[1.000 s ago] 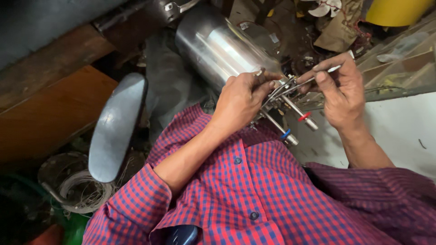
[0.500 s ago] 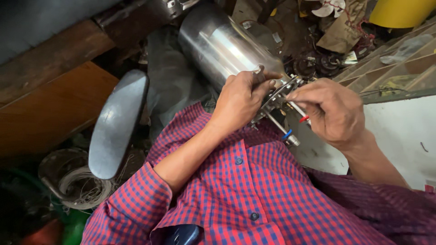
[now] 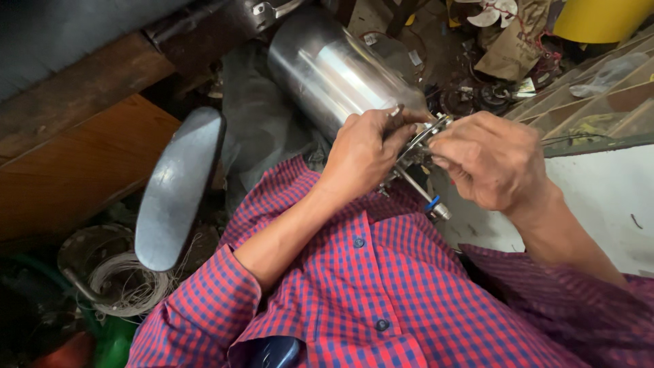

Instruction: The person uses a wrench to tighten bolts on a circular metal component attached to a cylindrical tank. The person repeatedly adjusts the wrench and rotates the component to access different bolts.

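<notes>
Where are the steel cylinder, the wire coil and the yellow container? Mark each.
steel cylinder [image 3: 334, 68], head view, shiny side wall.
wire coil [image 3: 126, 286], head view, pale loops.
yellow container [image 3: 599, 17], head view, lower wall.

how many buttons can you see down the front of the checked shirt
2. One shirt button sits just below the left hand's wrist; the other button is lower, near the bottom edge. More may be hidden by folds or lie out of view.
</notes>
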